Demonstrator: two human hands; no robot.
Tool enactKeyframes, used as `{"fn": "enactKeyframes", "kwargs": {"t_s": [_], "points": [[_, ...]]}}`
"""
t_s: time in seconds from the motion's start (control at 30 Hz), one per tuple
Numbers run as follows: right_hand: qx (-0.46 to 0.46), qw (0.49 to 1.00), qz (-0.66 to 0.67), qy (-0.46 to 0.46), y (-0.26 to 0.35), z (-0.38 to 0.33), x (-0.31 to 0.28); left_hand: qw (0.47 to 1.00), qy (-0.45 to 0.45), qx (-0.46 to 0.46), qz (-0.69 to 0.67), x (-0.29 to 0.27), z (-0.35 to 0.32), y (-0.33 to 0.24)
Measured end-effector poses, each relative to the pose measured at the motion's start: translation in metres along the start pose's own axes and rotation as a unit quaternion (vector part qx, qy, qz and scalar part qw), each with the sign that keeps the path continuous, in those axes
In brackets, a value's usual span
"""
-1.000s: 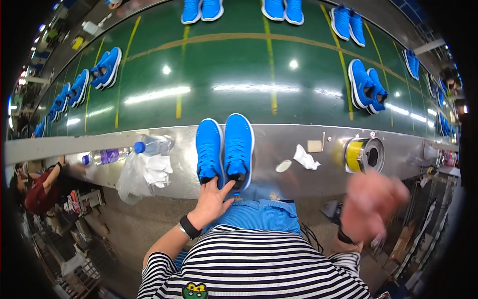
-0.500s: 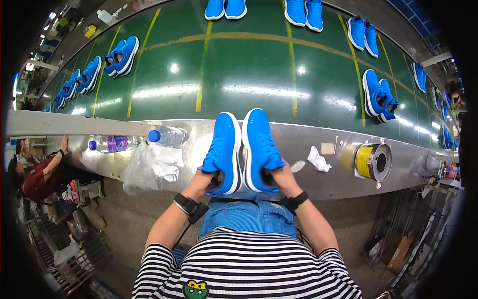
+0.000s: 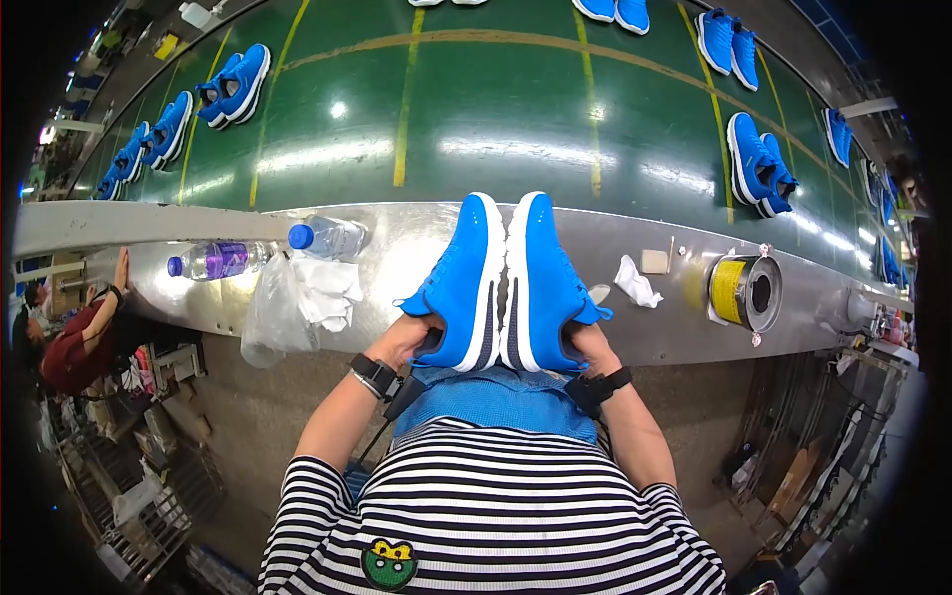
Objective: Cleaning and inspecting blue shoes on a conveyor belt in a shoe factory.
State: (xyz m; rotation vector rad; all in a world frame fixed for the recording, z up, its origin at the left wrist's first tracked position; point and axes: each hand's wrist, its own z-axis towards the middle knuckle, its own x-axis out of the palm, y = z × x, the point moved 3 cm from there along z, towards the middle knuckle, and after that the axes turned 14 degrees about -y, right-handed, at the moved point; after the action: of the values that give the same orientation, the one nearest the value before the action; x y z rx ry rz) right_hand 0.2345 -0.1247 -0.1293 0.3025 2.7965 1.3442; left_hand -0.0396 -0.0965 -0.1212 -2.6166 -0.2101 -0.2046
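Observation:
I hold a pair of blue sneakers with white soles side by side in front of me, toes pointing away. My left hand (image 3: 401, 340) is closed around the heel opening of the left sneaker (image 3: 461, 266), its fingers partly inside. In the same way my right hand (image 3: 592, 345) grips the right sneaker (image 3: 543, 273) at its heel. Both shoes are tilted outward, so their soles face each other and nearly touch in the middle. They are over the metal ledge (image 3: 397, 253), with their heels close to my waist.
Beyond the ledge runs a green conveyor belt (image 3: 496, 114) with several pairs of blue sneakers (image 3: 238, 84). To the left are two plastic bottles (image 3: 332, 236), a clear bag (image 3: 278, 312) and white tissue (image 3: 327, 290); to the right, crumpled paper (image 3: 636, 282) and a yellow-labelled can (image 3: 742, 293). A co-worker (image 3: 84, 332) is at far left.
Both sneakers have rolled outward, turning their soles toward each other and showing more of the white and dark sole edges. They sit slightly further right. The whole view has shifted a little.

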Motion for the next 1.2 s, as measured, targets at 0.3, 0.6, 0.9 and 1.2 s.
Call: {"fn": "enactKeyframes", "kwargs": {"t_s": [0.3,0.6,0.9,1.2], "points": [[0.028,0.994,0.107,-0.008,-0.014,-0.026,0.014,0.998,0.052,0.013,-0.026,-0.018,-0.016,0.007],[0.011,0.999,0.047,-0.013,-0.016,-0.007,0.012,0.999,0.008,0.039,0.027,-0.010,-0.016,-0.009],[0.089,0.991,0.101,-0.021,-0.012,-0.009,0.017,0.998,0.021,0.063,0.017,-0.022,0.003,0.005],[0.105,0.985,0.133,-0.023,-0.010,-0.019,0.010,0.990,-0.035,0.113,0.078,-0.004,-0.020,-0.010]]}}
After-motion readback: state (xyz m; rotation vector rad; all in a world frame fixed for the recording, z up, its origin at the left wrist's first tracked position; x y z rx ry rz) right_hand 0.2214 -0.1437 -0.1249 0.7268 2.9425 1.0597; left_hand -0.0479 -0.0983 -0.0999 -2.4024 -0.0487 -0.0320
